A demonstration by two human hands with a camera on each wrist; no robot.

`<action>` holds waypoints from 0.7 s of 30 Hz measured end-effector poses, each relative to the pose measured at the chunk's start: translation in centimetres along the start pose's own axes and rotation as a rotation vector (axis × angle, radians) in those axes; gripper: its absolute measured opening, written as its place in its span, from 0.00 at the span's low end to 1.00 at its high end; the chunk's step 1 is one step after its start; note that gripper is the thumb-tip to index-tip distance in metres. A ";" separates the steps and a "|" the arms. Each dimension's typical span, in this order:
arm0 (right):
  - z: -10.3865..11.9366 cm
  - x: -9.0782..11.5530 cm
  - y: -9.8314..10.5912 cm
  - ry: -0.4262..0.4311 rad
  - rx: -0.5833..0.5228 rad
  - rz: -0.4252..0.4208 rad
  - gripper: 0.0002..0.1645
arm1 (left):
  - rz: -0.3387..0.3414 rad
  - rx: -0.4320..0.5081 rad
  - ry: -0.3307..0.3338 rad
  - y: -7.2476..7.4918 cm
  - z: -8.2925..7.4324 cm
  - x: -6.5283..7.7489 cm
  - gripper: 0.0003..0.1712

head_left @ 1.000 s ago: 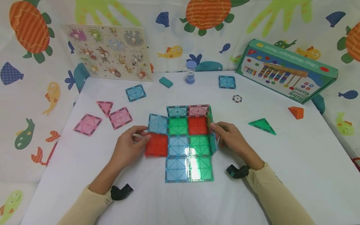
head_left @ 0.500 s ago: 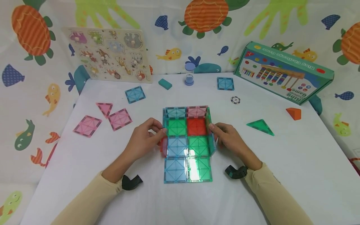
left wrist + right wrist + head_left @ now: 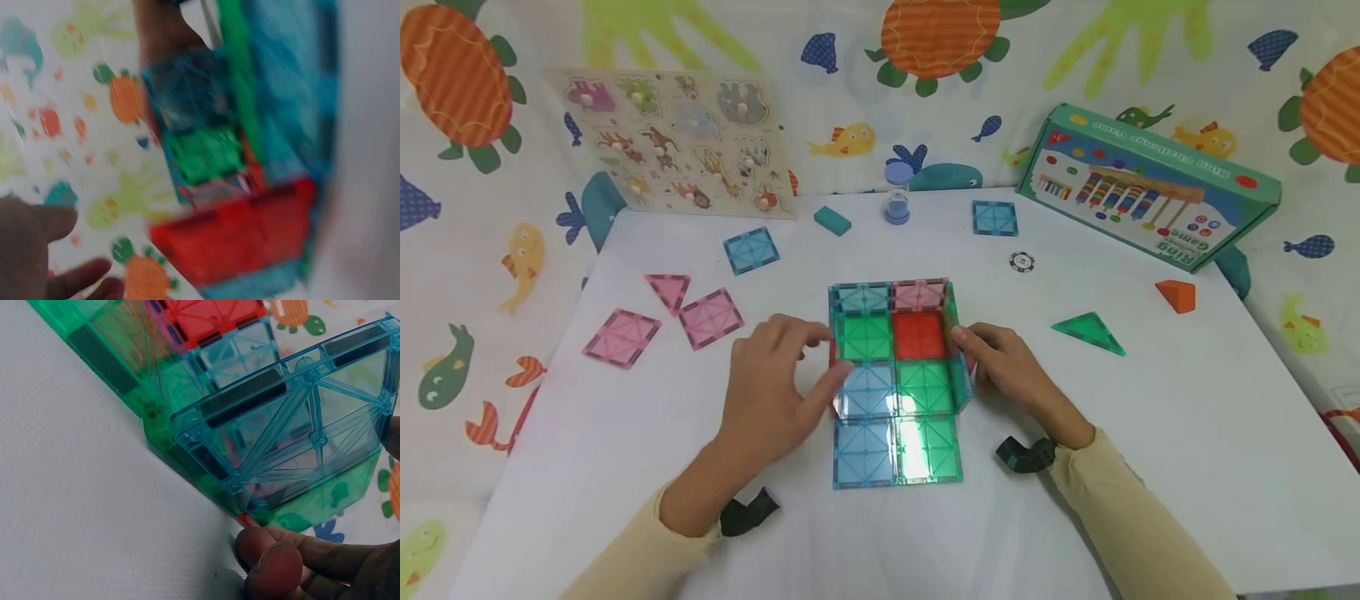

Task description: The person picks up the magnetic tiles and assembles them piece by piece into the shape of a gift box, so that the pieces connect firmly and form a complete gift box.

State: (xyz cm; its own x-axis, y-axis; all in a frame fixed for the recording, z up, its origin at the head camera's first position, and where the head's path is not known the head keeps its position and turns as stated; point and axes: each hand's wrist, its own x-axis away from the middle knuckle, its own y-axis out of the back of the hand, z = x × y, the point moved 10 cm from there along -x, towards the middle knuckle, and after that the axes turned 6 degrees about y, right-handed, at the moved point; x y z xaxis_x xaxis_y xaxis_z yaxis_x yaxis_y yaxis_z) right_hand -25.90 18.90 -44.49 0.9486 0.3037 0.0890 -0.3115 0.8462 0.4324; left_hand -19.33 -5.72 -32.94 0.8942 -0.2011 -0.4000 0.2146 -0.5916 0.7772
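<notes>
A box-like structure of see-through magnetic tiles stands mid-table, its floor including a green tile, a red tile and a blue tile. Low walls rise at its back, left and right. My left hand is beside the left wall, thumb and fingers spread; in the left wrist view it is apart from the red wall tile. With thumb inside and fingers outside, my right hand pinches the right wall near where its green tile meets a blue wall tile.
Pink tiles lie left. Two blue tiles, a teal block, an hourglass and a poker chip sit behind. A green triangle, an orange block, a game box and an animal puzzle board surround.
The blue and red tiles lying flat at the left have been folded up into a left wall. My left hand has then let go and spread its fingers. The right hand stays put.
</notes>
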 end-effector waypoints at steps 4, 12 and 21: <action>0.1 -0.2 0.0 0.009 0.008 -0.006 0.29 | 0.163 -0.127 -0.257 -2.4 -5.2 2.2 0.30; 0.1 -0.3 -0.1 0.010 0.014 -0.005 0.28 | 0.427 -0.421 -0.406 -9.1 -6.3 6.0 0.46; 0.2 -0.3 0.0 0.008 0.022 0.004 0.29 | 0.399 -0.455 -0.528 -9.6 -7.5 6.6 0.32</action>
State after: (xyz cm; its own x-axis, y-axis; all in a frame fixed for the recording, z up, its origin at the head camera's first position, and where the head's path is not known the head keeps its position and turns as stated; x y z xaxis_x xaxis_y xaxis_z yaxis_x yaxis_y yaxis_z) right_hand -26.13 18.71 -44.38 0.9468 0.3108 0.0842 -0.3142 0.8349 0.4519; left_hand -12.54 4.52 -39.40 0.6578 -0.7403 -0.1389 0.1593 -0.0435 0.9863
